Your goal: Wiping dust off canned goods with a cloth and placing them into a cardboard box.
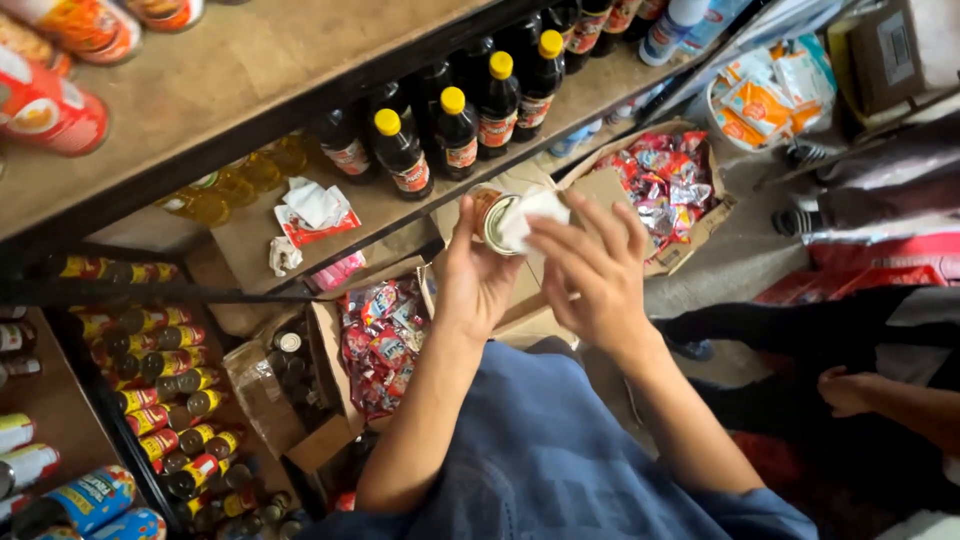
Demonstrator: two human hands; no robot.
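Gripping can [492, 215], left hand [478, 275] raised

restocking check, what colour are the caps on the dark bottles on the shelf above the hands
Yellow caps on the dark bottles, clearest in the head view.

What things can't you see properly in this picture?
- Head view: the can is mostly covered by the left hand and white cloth.
- Its label: too small and blurred.
- Another person's hand: the arm runs off the right edge.
- Top-left cans: cut off by the edge.
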